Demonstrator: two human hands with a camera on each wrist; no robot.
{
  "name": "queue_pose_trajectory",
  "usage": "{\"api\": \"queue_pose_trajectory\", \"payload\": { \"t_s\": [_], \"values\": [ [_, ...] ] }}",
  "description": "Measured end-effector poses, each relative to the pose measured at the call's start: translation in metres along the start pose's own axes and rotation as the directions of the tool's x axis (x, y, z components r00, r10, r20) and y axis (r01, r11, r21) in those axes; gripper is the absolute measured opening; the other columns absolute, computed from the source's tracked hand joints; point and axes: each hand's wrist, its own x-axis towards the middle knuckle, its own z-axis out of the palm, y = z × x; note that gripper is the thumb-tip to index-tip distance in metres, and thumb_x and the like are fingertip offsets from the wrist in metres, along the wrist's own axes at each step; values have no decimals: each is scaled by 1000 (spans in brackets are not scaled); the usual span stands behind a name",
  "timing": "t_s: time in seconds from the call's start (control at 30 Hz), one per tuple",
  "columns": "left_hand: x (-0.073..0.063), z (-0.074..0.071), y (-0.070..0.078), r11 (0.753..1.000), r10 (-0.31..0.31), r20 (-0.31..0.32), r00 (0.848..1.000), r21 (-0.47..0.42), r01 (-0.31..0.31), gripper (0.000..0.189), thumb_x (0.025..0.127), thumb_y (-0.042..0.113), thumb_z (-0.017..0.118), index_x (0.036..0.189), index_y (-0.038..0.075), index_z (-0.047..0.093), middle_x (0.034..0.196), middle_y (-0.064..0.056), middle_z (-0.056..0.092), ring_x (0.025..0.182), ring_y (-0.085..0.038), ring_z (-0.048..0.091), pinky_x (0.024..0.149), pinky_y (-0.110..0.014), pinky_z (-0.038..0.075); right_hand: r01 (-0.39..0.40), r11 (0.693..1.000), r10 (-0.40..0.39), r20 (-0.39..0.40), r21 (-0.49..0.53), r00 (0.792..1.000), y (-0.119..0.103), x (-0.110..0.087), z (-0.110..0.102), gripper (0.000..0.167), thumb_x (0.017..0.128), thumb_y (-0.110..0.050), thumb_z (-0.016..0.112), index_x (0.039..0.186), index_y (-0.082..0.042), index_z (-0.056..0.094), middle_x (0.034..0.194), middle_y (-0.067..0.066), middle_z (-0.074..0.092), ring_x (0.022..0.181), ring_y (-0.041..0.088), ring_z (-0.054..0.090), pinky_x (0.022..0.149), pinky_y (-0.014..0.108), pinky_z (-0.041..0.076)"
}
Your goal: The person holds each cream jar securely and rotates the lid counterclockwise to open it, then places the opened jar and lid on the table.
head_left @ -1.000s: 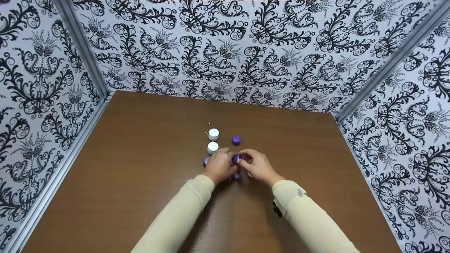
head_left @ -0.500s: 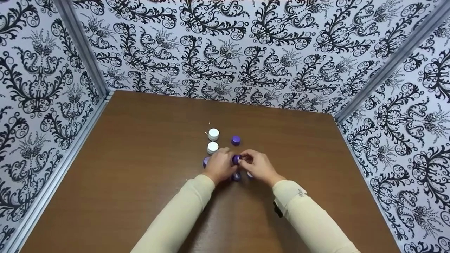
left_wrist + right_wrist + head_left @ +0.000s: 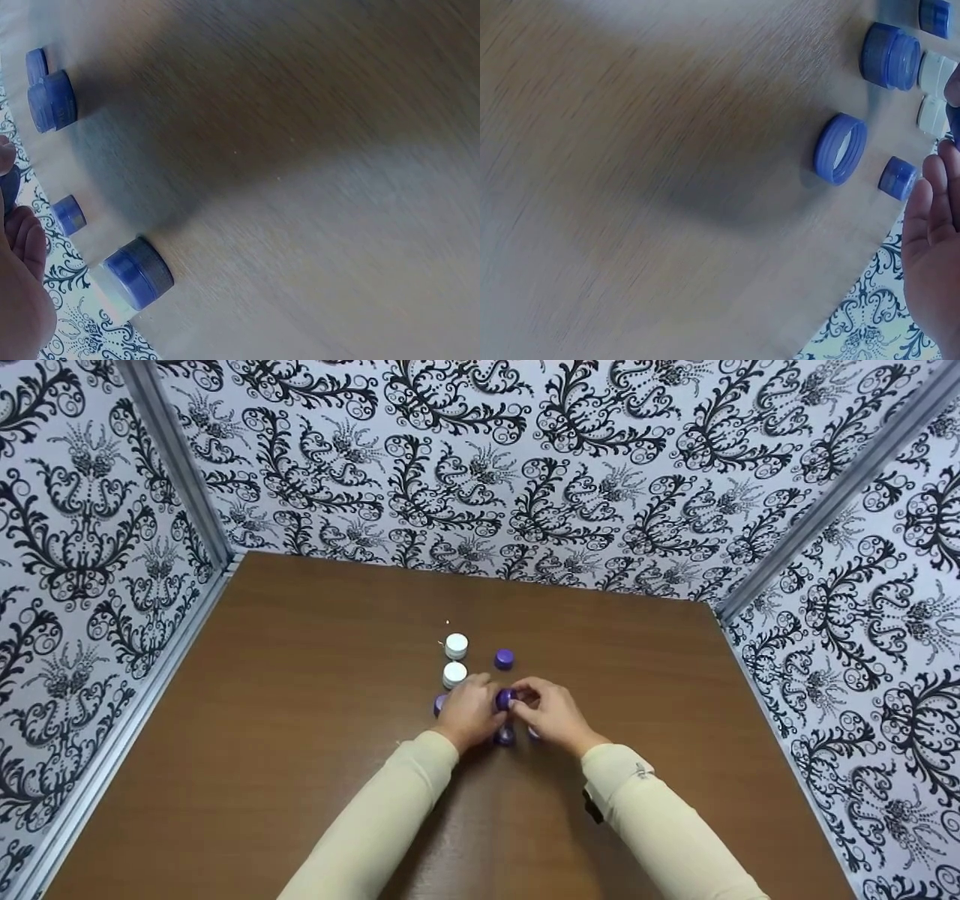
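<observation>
Between my two hands, over the middle of the table, is a small purple jar (image 3: pixel 504 700). My left hand (image 3: pixel 471 710) grips it from the left, its fingertips partly hidden behind the back of the hand. From the right, the thumb and fingers of my right hand (image 3: pixel 553 714) pinch the same jar. Just below the hands stands an open purple jar (image 3: pixel 889 56), its threaded neck showing. A purple screw lid (image 3: pixel 840 148) stands beside it on the right, its hollow inside visible in the right wrist view.
Two white-topped jars (image 3: pixel 456 646) stand behind the left hand, one nearer than the other. A small purple jar (image 3: pixel 504 659) stands behind the held one. Another purple jar (image 3: pixel 439 705) is partly covered by the left hand. Patterned walls (image 3: pixel 480 472) surround the wooden table (image 3: pixel 300 697).
The fingers and thumb of my right hand have shifted slightly on the held jar, and more of the lid beside that hand shows. My left hand has stayed in place.
</observation>
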Motion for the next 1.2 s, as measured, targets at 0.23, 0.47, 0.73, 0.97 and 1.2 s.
{"api": "queue_pose_trajectory", "payload": {
  "t_s": [0.23, 0.47, 0.73, 0.97, 1.2],
  "values": [
    [1, -1, 2, 1000, 21, 1, 1000, 1, -21, 30, 78, 24, 80, 100, 5, 72, 94, -6, 61, 90, -25, 61, 81, -40, 53, -65, 995, 65, 2, -77, 998, 2, 0, 0, 21, 94, -30, 68, 102, -12, 72, 91, -4, 71, 85, 12, 65, 78, 37, 52],
    [1, 3, 1, 1000, 13, 0, 1000, 9, -13, 33, 78, 24, 79, 104, 6, 72, 96, -6, 62, 92, -25, 61, 81, -41, 53, 17, 999, -17, -3, -28, 1000, 3, 1, 2, 23, 87, -16, 73, 108, -8, 70, 93, 0, 70, 84, 14, 65, 77, 35, 53],
    [2, 3, 1, 998, 37, -14, 999, 49, -36, 35, 78, 24, 78, 107, 5, 73, 97, -6, 64, 92, -24, 62, 83, -37, 53, 19, 1000, -18, 4, -22, 1000, 3, -1, 1, 27, 85, -11, 73, 111, -4, 68, 102, 6, 67, 87, 17, 66, 79, 35, 54],
    [2, 4, 2, 999, 28, -12, 1000, 42, -27, 34, 78, 24, 78, 107, 7, 73, 96, -5, 63, 91, -24, 61, 82, -37, 53, -33, 999, 33, 13, -12, 999, 2, 0, -1, 24, 91, -20, 70, 110, -6, 69, 99, 3, 70, 88, 17, 67, 81, 37, 54],
    [1, 2, 2, 999, 14, -5, 1000, 31, -14, 32, 78, 25, 79, 104, 7, 73, 96, -5, 62, 91, -24, 61, 81, -38, 53, -63, 998, 64, 30, -18, 998, 3, 0, 0, 20, 92, -25, 69, 103, -8, 71, 91, -1, 71, 83, 13, 66, 76, 35, 53]
  ]
}}
